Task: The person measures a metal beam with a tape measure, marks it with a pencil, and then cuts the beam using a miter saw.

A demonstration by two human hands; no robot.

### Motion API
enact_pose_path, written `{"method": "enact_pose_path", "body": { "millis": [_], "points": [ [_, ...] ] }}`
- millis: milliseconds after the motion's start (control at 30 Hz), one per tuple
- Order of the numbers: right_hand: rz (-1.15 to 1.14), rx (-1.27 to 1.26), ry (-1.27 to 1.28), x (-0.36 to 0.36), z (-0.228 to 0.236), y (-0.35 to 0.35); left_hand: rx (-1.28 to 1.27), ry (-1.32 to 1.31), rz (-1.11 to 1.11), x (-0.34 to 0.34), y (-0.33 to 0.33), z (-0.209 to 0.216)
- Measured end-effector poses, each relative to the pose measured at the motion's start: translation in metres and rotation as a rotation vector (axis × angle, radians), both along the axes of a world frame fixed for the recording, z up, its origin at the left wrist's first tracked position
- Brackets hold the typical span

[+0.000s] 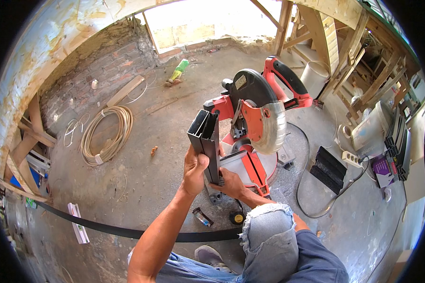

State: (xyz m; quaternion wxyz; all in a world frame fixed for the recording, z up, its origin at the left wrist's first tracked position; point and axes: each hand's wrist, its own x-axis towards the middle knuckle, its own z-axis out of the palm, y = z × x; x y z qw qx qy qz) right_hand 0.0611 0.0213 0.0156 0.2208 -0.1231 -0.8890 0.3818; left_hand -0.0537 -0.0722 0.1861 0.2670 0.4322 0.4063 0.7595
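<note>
Two-handed, holds a black hollow profile (pixel 211 158), seemingly paired with another, in front of the red-and-black mitre saw (pixel 259 113), with the open end tilted up and slightly left. Grasps with the left hand (pixel 195 172) around the side, thumb on the near face; closes the right hand (pixel 229 184) around the lower end, with fingertips partly hidden. Overlaps the saw in view, so cannot tell whether touching it. Looks like thin-walled metal: probably light, stiff along its length, yet prone to denting at the open mouth. May feel slick on the smooth dark faces and sharp along the cut rim. Best to take hold around the outer walls, near the middle and at the lower end, pressing both pieces together against sliding apart. Shows coiled pale tubing (pixel 107 136) well apart to the left, and a tape measure (pixel 237 218) on the floor (pixel 151 184).
</note>
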Motion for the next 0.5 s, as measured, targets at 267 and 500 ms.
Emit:
{"method": "enact_pose_path", "body": {
  "millis": [267,500],
  "points": [
    [-0.013,-0.011,-0.054,0.000,0.006,-0.001,0.003,0.008,-0.010,0.000,-0.001,-0.002],
    [0.017,-0.034,-0.059,0.002,0.008,0.003,-0.043,-0.004,0.076,-0.009,-0.003,0.009]
  ]
}}
